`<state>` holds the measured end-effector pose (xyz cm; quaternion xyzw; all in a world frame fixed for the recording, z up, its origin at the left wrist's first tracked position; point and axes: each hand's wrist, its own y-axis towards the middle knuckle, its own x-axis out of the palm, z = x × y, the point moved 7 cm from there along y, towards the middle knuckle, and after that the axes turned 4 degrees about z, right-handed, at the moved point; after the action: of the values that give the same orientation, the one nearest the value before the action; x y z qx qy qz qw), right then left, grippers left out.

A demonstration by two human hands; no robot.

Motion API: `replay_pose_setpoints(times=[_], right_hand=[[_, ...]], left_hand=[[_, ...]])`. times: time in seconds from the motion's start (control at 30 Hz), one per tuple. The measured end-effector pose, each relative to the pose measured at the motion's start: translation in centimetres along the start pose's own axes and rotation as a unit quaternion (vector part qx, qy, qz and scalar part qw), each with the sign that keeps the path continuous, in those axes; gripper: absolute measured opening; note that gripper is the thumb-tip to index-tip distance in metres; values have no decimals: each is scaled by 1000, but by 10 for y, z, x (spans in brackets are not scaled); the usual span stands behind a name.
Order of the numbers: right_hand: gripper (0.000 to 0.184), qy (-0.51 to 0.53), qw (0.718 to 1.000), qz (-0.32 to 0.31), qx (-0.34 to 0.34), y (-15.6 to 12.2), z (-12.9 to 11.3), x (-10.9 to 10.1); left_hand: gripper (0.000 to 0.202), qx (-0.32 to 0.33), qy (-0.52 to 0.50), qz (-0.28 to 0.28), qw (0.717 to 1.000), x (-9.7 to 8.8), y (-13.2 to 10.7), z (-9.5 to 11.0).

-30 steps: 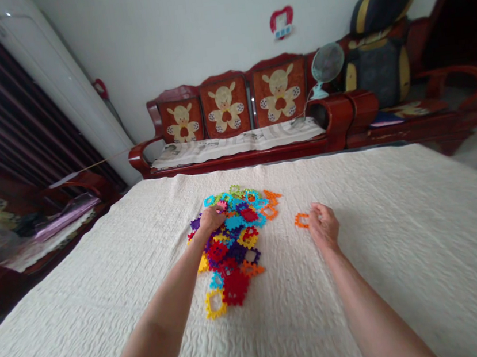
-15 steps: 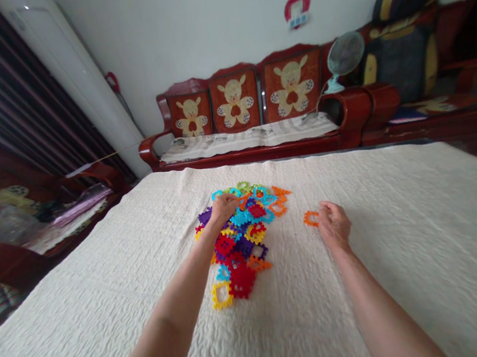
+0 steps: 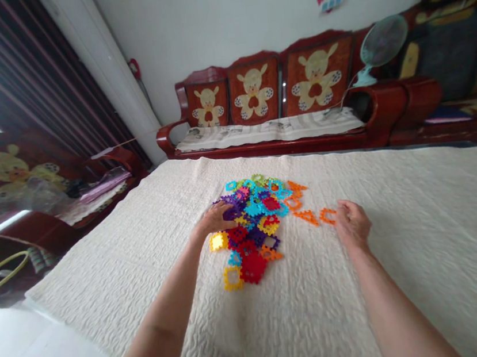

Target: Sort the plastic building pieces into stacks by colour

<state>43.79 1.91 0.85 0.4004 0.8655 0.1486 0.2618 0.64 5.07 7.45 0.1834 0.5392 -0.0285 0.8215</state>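
Two hands: left hand (image 3: 215, 219) fingers splayed on the multicoloured plastic tile heap (image 3: 255, 228), right hand (image 3: 352, 225) fingers curled, touching the orange plastic frame (image 3: 327, 215) right of it.

One view only, worn on the person's head, looking forward and down across the cream quilted cover (image 3: 407, 273). The pile of coloured plastic pieces (image 3: 255, 223) lies close, mid-frame. Beyond the pile the wooden sofa (image 3: 271, 90) lines the wall, and left of the pile hangs a dark curtain (image 3: 12, 73).
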Motion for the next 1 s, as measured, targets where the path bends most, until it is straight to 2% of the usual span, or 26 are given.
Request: replay_pose_setpoints(times=[0.1,0.2,0.33,0.47,0.6,0.7,0.77,0.87,0.93,1.0], right_hand=[[41,-6,1000,-8,3,-2,-1,-2],[40,-9,1000,-19,-8,-3,-3,-3],[40,-10,1000,-24,-12,-3,-3,-3],[40,-22,999,-25,-5,0,0,-1],[38,-24,999,-26,-2,2,1,1],[37,-28,999,-27,-5,3,0,1],[37,-30,999,-29,-5,3,-1,1],[35,-29,999,-30,-4,2,-2,1],[35,-26,999,-29,-2,2,-3,1],[36,-22,999,-25,4,1,-3,1]], left_hand=[[46,2,-15,-7,1000,9,-2,-8],[35,-21,-37,21,999,12,5,-14],[31,-87,-59,35,994,11,15,-30],[31,-116,-84,52,988,8,15,-38],[38,-81,-100,57,990,10,7,-35],[49,-28,-68,42,996,14,2,-31],[48,-19,-47,46,998,12,1,-29],[43,-13,-32,77,996,3,-2,-15],[43,24,-28,95,995,1,-7,11],[47,83,-24,100,991,4,-15,47]])
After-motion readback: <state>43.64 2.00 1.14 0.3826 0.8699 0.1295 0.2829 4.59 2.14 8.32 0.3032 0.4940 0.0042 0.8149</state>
